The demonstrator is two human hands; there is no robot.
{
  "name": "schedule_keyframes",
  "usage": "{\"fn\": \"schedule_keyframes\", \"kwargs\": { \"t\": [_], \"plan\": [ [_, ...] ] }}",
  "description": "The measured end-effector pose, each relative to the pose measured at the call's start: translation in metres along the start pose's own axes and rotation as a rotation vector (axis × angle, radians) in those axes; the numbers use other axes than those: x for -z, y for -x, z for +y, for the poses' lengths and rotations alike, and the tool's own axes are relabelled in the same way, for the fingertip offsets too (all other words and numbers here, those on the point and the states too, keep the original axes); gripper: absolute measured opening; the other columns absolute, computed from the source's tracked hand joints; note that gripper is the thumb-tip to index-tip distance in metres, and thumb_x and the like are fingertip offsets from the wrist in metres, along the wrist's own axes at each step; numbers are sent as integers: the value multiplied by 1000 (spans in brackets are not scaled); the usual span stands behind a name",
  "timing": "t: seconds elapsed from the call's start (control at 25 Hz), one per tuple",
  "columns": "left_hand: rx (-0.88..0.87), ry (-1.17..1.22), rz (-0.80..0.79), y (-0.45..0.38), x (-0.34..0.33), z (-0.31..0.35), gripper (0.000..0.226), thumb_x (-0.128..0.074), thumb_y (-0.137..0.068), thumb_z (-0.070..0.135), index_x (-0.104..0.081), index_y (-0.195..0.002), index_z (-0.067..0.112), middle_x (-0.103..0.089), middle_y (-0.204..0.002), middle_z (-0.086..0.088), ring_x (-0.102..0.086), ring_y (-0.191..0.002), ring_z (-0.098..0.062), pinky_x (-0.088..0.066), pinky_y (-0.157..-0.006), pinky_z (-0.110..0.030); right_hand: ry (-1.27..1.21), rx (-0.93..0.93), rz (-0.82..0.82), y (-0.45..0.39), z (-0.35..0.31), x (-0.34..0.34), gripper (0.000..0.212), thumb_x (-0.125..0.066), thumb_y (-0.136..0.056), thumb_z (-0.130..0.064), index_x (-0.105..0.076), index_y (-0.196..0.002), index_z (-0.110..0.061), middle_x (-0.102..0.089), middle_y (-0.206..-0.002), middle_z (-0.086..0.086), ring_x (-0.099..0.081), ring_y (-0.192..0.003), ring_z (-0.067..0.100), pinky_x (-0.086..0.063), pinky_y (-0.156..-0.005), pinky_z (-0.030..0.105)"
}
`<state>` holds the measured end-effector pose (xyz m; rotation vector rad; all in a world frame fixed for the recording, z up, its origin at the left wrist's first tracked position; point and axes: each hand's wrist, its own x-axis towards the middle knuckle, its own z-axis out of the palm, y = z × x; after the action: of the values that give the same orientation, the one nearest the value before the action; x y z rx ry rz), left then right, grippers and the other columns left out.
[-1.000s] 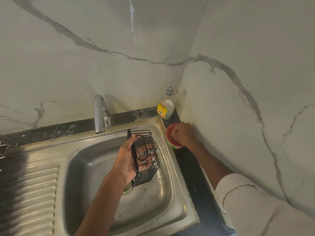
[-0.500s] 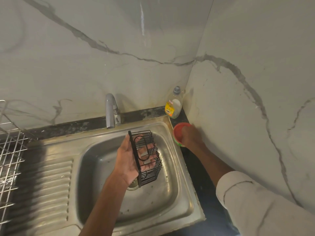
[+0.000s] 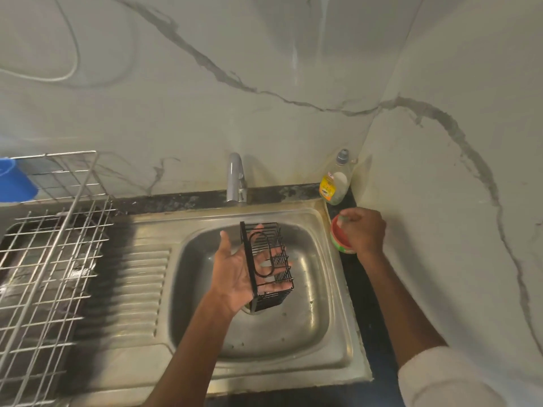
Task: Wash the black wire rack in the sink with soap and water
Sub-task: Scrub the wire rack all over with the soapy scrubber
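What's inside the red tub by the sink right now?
The right hand reaches into the red tub, fingers curled, with something pale green at its fingertips. The hand covers the rest of the contents.

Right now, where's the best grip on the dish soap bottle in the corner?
Grip the clear dish soap bottle round its narrow neck below the grey cap, coming from the front-left. It stands upright in the wall corner, so back and right sides are blocked; the yellow-labelled body is wider.

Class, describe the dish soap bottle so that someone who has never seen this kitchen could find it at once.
Start at the steel sink and follow its back rim right, past the tap, into the corner where the two marble walls meet. The dish soap bottle stands upright there on the dark counter. It is clear with a grey cap and a yellow label, unlike the low red tub nearby.
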<state>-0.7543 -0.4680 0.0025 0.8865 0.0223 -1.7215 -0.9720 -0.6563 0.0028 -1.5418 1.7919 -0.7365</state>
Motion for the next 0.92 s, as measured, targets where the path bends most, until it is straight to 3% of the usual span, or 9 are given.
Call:
{"fn": "schedule_keyframes", "kwargs": {
  "t": [0.12, 0.2, 0.28, 0.4, 0.48, 0.56, 0.68, 0.8, 0.92],
  "plan": [
    [-27, -19, 24, 14, 5, -1, 79, -27, -103, 76, -65, -147, 22, -56, -154, -25, -51, -139, -60, -25, -116, -83, -542, -5, -293, 79, -42, 11, 25, -84, -80, -2, -81, -101, -15, -80, -91, 0, -75, -78, 7, -57, -71, 16],
    [-39, -94, 71, 25, 6, -2, 58, -46, -101, 60, -74, -134, 21, -64, -146, -20, -60, -133, -54, -26, -120, -75, -581, 93, -501, 125, -67, 4, 26, -84, -81, -2, -81, -99, -21, -81, -94, -3, -76, -87, 8, -59, -80, 20],
    [-45, -114, 68, 35, 9, -2, 52, -50, -101, 53, -80, -118, 14, -71, -127, -20, -72, -112, -49, -32, -118, -71, -455, 237, -565, 153, -89, -17, 27, -84, -82, -6, -82, -103, -22, -80, -96, -7, -74, -84, 2, -58, -82, 18],
    [-59, -28, 3, 46, 18, -5, 48, -48, -103, 48, -83, -102, 15, -75, -107, -16, -74, -94, -39, -42, -109, -68, -124, 445, -485, 179, -109, -47, 20, -82, -84, -10, -83, -100, -22, -79, -91, -11, -67, -77, -9, -49, -75, 7],
    [-82, 51, -45, 52, 28, -5, 43, -53, -101, 43, -79, -122, 17, -73, -110, -13, -65, -103, -37, -49, -99, -62, 79, 588, -448, 194, -112, -57, 16, -76, -88, -10, -83, -95, -22, -78, -89, -6, -63, -77, -2, -49, -75, 17],
    [-77, 115, -78, 59, 30, -2, 50, -57, -101, 40, -68, -142, 13, -67, -120, -16, -63, -106, -38, -56, -92, -56, 198, 616, -376, 203, -112, -65, 21, -71, -91, -9, -83, -95, -25, -77, -91, -3, -61, -85, 1, -48, -78, 23],
    [-103, 172, -71, 63, 30, 4, 38, -51, -103, 35, -74, -117, 8, -75, -102, -15, -74, -89, -34, -63, -77, -45, 123, 538, -255, 215, -116, -74, 30, -70, -87, -2, -82, -97, -28, -75, -96, -6, -69, -90, 9, -48, -77, 18],
    [-124, 208, -43, 66, 30, 9, 38, -47, -107, 34, -74, -112, 7, -72, -92, -7, -70, -77, -22, -59, -71, -37, 26, 484, -275, 230, -117, -73, 32, -71, -83, 3, -81, -95, -25, -75, -90, -11, -68, -84, 1, -52, -75, 11],
    [-133, 129, -103, 66, 30, 11, 40, -47, -105, 36, -77, -104, 9, -74, -89, -10, -71, -79, -26, -57, -72, -37, 11, 472, -147, 221, -124, -76, 24, -71, -87, -2, -82, -95, -22, -77, -91, -8, -69, -84, 6, -58, -81, 28]
  ]
}}
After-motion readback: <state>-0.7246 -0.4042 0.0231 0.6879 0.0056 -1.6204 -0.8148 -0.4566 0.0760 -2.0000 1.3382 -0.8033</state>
